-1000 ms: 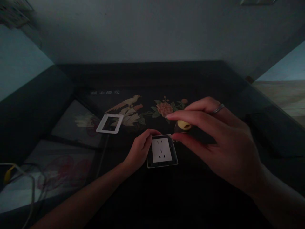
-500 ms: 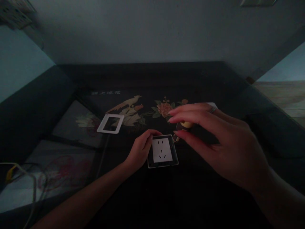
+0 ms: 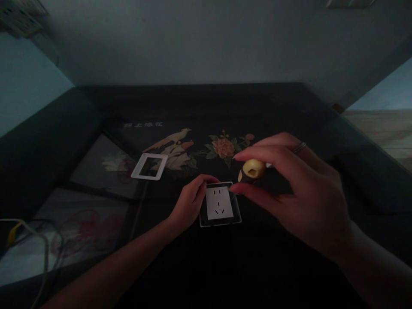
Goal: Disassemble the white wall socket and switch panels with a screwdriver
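Note:
A white wall socket [image 3: 219, 204] in a dark square frame lies on the dark table. My left hand [image 3: 189, 201] grips its left edge, fingers curled over the top corner. My right hand [image 3: 289, 189] pinches the yellow-and-black handle of a screwdriver [image 3: 251, 171] between thumb and forefinger. The tool's thin shaft points down at the socket's upper right corner. A ring sits on one finger of that hand.
A white rectangular cover frame [image 3: 149, 166] lies to the left on the table's bird-and-flower picture [image 3: 180, 146]. Cables and a yellow clip [image 3: 13, 234] lie at the far left. A grey wall stands behind; a dark raised edge runs along both sides.
My right hand has turned on the screwdriver handle, and its yellow end now shows more fully. My left hand and the socket have stayed in place.

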The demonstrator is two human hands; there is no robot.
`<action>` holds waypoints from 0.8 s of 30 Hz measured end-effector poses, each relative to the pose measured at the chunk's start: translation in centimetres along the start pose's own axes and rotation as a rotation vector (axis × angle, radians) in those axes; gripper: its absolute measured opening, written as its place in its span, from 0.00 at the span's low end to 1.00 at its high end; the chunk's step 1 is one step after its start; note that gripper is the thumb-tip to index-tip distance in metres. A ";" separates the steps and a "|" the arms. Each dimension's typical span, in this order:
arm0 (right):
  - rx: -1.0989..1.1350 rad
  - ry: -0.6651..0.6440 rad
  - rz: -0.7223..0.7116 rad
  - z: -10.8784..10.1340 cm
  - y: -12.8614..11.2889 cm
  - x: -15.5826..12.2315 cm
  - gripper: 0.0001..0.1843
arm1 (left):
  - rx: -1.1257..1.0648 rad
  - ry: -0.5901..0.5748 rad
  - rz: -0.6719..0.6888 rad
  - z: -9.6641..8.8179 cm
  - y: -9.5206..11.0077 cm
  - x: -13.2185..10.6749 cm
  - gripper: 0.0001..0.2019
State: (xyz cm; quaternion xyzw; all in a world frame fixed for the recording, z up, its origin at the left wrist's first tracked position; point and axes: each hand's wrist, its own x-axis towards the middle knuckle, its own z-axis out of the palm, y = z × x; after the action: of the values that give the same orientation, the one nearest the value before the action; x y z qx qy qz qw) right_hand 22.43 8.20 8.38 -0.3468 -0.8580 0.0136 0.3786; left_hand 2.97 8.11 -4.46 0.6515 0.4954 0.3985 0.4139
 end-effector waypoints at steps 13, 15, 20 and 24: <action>-0.035 -0.035 0.018 -0.3 0.4 -0.1 0.15 | 0.017 -0.006 0.006 0.0 -0.2 0.0 0.13; -0.031 -0.034 0.030 -0.4 0.4 -0.1 0.16 | 0.018 -0.007 0.005 0.0 -0.2 0.0 0.13; 0.081 -0.203 0.027 -1.3 0.7 -0.2 0.25 | 0.020 -0.006 -0.002 0.0 -0.2 0.1 0.13; 0.041 -0.129 0.010 -0.7 0.7 0.0 0.17 | 0.012 -0.004 0.000 0.0 -0.1 0.1 0.13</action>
State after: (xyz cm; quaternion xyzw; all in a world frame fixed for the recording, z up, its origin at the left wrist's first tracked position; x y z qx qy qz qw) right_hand 23.30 8.52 8.69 -0.3414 -0.8785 0.0553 0.3297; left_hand 2.95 8.19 -4.49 0.6547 0.4969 0.3945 0.4109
